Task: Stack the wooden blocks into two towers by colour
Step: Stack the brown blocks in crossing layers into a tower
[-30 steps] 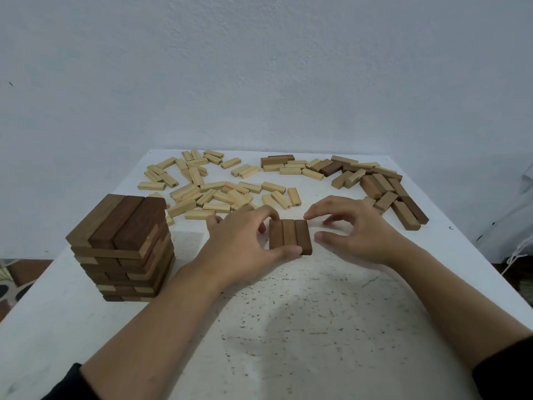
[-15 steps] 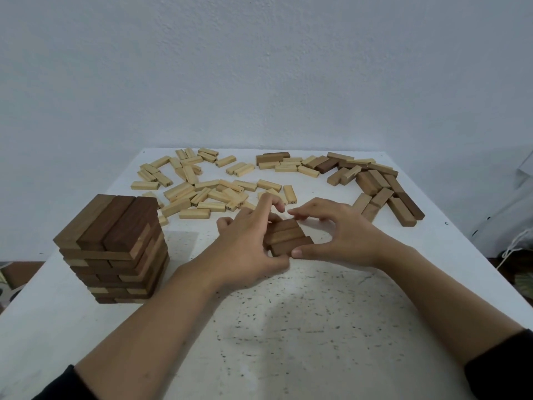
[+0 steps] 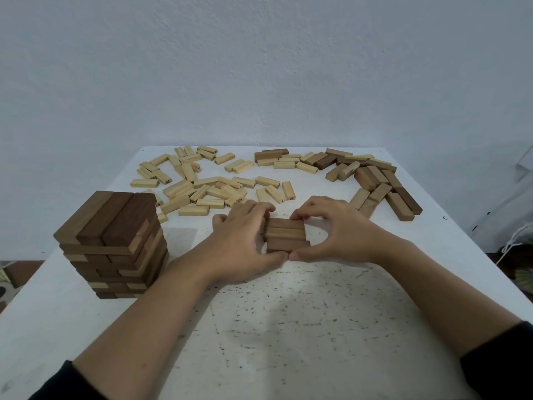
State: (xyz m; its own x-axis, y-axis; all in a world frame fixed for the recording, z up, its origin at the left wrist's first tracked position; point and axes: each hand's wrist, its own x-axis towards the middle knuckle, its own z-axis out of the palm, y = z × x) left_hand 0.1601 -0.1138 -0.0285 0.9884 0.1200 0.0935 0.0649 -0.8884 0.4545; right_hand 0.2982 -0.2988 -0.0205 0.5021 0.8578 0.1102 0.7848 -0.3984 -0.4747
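A tower of dark brown blocks [image 3: 115, 243] stands at the table's left, several layers high. In the middle, three brown blocks [image 3: 287, 235] lie side by side as one row, long sides across the view. My left hand [image 3: 242, 241] grips the row from the left and my right hand [image 3: 337, 232] grips it from the right, thumbs meeting at its near edge. Loose pale blocks [image 3: 202, 186] are scattered behind, and loose brown blocks [image 3: 380, 183] lie at the back right.
The white speckled table [image 3: 274, 327] ends at a pale wall behind. A few pale blocks [image 3: 288, 163] are mixed among brown ones at the back centre. Floor shows past the left and right table edges.
The row of three brown blocks has been turned by both hands from pointing away from me to lying crosswise. Both hands have closed in around it.
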